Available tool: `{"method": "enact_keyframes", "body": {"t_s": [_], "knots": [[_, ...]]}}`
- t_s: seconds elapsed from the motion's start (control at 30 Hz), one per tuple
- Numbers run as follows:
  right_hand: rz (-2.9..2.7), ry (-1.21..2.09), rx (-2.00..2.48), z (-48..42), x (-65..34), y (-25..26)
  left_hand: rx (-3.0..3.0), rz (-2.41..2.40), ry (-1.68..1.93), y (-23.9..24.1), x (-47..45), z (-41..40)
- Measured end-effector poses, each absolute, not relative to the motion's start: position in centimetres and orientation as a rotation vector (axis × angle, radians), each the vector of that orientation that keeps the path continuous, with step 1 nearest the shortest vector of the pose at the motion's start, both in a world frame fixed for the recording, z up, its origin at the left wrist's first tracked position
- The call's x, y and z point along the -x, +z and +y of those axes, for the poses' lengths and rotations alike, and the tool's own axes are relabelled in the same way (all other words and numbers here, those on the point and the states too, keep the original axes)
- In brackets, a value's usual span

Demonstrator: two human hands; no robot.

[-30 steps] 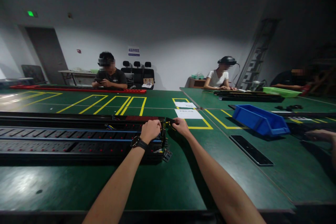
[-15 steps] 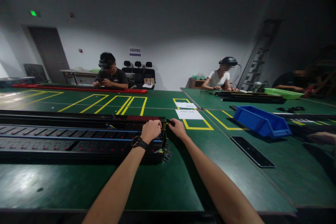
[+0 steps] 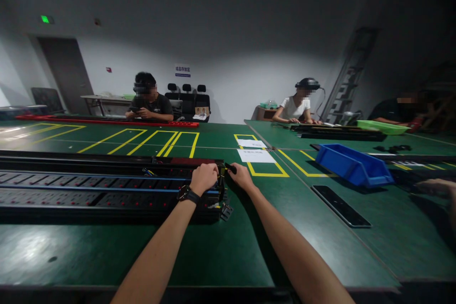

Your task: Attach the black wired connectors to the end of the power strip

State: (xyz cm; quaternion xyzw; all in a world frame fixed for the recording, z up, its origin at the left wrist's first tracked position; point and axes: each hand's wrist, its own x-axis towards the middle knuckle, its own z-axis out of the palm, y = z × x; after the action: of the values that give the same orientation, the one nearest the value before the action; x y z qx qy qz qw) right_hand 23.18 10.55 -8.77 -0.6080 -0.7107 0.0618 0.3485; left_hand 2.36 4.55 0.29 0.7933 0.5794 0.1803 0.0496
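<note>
Several long black power strips (image 3: 89, 190) lie side by side on the green table (image 3: 221, 256), running off to the left. My left hand (image 3: 204, 178), with a black watch on the wrist, is closed over the right end of one strip. My right hand (image 3: 241, 175) sits just beyond that end, its fingers pinched on a small black part (image 3: 231, 168) with a yellow-green wire. A loose black end cap (image 3: 226, 212) lies on the table below the strips' end.
A blue bin (image 3: 352, 164) and a flat black plate (image 3: 340, 205) lie to the right. Two white papers (image 3: 255, 154) sit in a yellow-marked box. Three other people sit at the far tables. Another person's hand (image 3: 436, 186) shows at the right edge.
My right hand has drawn slightly left, closer to the strip's end. My left hand has stayed where it was.
</note>
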Motion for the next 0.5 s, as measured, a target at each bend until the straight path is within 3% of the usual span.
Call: {"method": "enact_keyframes", "body": {"t_s": [0.5], "knots": [[-1.697, 0.256, 1.419, 3.6, -26.0, -8.3, -2.395, 1.759, 0.561, 0.6, -2.4, 4.4]]}}
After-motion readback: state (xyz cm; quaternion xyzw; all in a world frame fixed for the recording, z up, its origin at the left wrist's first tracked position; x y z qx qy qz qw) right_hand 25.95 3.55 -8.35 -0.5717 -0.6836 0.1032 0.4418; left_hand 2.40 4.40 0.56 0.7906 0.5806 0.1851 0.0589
